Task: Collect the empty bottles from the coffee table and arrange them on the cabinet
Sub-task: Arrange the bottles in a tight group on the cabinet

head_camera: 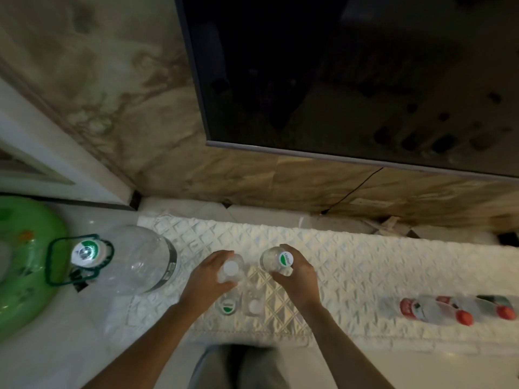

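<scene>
The left hand [213, 272] gripped a white-capped bottle [230, 267] and the right hand [295, 272] a green-capped bottle [276, 261] above the quilted white cloth [351, 256]. Two more capped bottles [241, 304] stood just below them, near a large clear jug [134, 259].

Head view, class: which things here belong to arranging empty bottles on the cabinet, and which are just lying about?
Job:
left hand gripping white-capped clear plastic bottle
right hand gripping green-and-white-capped clear bottle
two small clear bottles standing on white quilted cabinet cover

Lying about:
large clear water jug
green inflatable ring
dark television screen

Red-capped bottles [460, 308] blurred and cut off at right edge, green tub [25, 265] perhaps, cropped left.
</scene>
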Available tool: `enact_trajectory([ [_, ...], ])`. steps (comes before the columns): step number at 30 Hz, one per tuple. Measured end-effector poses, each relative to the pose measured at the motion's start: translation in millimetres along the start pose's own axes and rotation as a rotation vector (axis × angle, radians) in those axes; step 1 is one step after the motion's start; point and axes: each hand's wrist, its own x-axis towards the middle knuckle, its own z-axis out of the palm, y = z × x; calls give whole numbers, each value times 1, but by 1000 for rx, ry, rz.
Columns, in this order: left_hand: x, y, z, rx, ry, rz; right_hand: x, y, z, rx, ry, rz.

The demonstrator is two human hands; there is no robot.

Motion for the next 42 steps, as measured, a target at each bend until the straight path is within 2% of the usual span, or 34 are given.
enact_trajectory([
  [9, 9, -37, 21, 0, -66, -49, 4, 11, 43, -48, -87, 32],
  [22, 16, -64, 41, -25, -132, 8, 7, 29, 81, -182, -139, 76],
  [31, 21, -73, 49, -24, -183, 22, 11, 43, 90, -155, -203, 54],
  [42, 6, -52, 43, -94, -44, 14, 1, 36, 79, -52, -172, -44],
])
